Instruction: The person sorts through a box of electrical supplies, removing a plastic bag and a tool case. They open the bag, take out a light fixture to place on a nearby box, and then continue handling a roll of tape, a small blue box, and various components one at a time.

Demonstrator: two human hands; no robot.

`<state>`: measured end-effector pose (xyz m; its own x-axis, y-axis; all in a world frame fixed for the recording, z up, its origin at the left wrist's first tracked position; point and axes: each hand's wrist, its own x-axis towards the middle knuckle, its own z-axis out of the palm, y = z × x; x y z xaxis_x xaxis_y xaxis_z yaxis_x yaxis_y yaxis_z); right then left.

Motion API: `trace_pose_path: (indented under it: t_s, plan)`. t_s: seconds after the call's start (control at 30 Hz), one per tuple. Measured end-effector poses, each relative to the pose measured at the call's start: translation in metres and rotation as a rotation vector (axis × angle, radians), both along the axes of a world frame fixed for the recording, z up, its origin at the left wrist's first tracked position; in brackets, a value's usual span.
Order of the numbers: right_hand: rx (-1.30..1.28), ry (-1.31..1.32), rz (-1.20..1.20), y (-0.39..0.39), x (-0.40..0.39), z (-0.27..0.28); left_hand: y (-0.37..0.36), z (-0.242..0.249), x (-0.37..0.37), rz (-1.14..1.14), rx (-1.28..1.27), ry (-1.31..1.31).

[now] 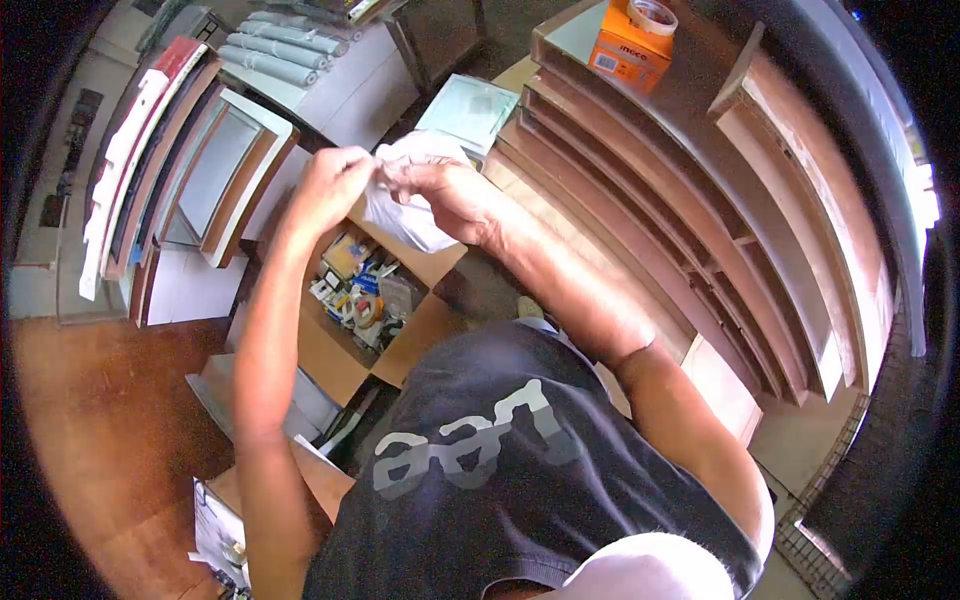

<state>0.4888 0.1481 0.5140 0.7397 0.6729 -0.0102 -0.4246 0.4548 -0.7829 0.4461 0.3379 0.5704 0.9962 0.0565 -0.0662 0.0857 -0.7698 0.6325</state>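
A white plastic bag point(412, 222) hangs below my two hands, over the edge of an open cardboard box. My left hand point(338, 178) is closed, its fingertips pressed together at the gathered top of the bag. Close beside it, my right hand point(445, 195) pinches the same gathered part, fingers bent and thumb against them. The fingertips of both hands nearly meet, and the exact spot they grip is small and partly hidden. Below the bag, the open cardboard box point(428, 335) holds a jumble of small packets, rolls and boxes point(362, 295).
Brown wooden shelving point(640, 195) runs along the right, with an orange box point(632, 50) and a tape roll point(652, 15) on top. Framed panels point(225, 170) lean at the left. Grey rolls point(280, 48) lie on a white cabinet. A glass-like pane point(470, 110) lies behind the bag.
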Motion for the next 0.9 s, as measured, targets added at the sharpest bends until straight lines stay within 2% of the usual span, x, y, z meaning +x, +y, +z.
trace_pose_path:
  t_s: [0.03, 0.13, 0.17, 0.2, 0.27, 0.33, 0.37, 0.4, 0.43, 0.5, 0.53, 0.57, 0.6, 0.67, 0.7, 0.73, 0.77, 0.8, 0.83, 0.87, 0.9]
  plan:
    - [-0.005, 0.140, 0.153, 0.003, 0.003, -0.013, -0.004, -0.003, -0.010, -0.018, 0.031, 0.002]
    - [-0.162, 0.022, 0.248, 0.015, 0.026, -0.056, -0.001, -0.037, -0.022, -0.099, 0.102, -0.071]
    - [-0.260, 0.125, 0.212, 0.013, 0.028, -0.042, -0.002, -0.039, -0.023, -0.164, 0.124, -0.154]
    - [-0.238, 0.039, 0.210, 0.016, 0.036, -0.050, -0.001, -0.037, -0.024, -0.143, 0.123, -0.149]
    - [-0.250, -0.217, 0.167, 0.003, 0.033, -0.015, -0.003, -0.013, -0.027, -0.214, 0.236, -0.229]
    - [-0.374, -0.395, 0.237, -0.020, 0.033, 0.032, -0.003, 0.024, -0.043, -0.275, 0.220, -0.347]
    - [-0.495, -0.446, 0.214, -0.036, 0.033, 0.055, -0.001, 0.034, -0.053, -0.220, 0.121, -0.337]
    - [-0.609, -0.503, 0.195, -0.053, 0.037, 0.065, 0.016, 0.037, -0.059, -0.233, 0.176, -0.379]
    - [-0.675, -0.595, 0.103, -0.067, 0.048, 0.035, 0.042, 0.017, -0.068, -0.162, 0.204, -0.339]
    - [-0.697, -0.518, 0.081, -0.080, 0.058, -0.002, 0.066, -0.016, -0.082, -0.090, 0.225, -0.265]
    - [-0.670, -0.342, 0.170, -0.082, 0.054, -0.005, 0.066, -0.028, -0.086, -0.079, 0.202, -0.223]
    - [-0.778, -0.398, 0.067, -0.077, 0.044, -0.002, 0.071, -0.044, -0.086, -0.120, 0.164, -0.264]
    - [-0.660, -0.382, 0.155, -0.071, 0.037, 0.007, 0.073, -0.060, -0.089, -0.074, 0.140, -0.166]
    - [-0.690, -0.502, 0.275, -0.056, 0.012, 0.020, 0.064, -0.067, -0.093, 0.104, -0.091, 0.176]
    - [-0.698, -0.579, 0.361, -0.047, -0.001, 0.025, 0.058, -0.064, -0.095, 0.142, -0.158, 0.247]
    - [-0.707, -0.656, 0.444, -0.038, -0.013, 0.028, 0.047, -0.072, -0.100, 0.237, -0.471, 0.278]
    - [-0.694, -0.657, 0.502, -0.026, -0.026, 0.031, 0.026, -0.080, -0.105, 0.358, -0.781, 0.183]
    - [-0.670, -0.661, 0.576, -0.015, -0.037, 0.032, 0.013, -0.103, -0.104, 0.317, -0.864, 0.156]
    - [-0.526, -0.767, 0.483, -0.007, -0.042, 0.019, 0.000, -0.125, -0.103, 0.274, -0.949, 0.132]
    - [-0.587, -0.777, 0.443, -0.002, -0.037, 0.019, -0.014, -0.146, -0.104, 0.231, -1.036, 0.112]
    - [-0.647, -0.783, 0.404, 0.004, -0.032, 0.020, -0.031, -0.127, -0.103, 0.183, -0.824, -0.040]
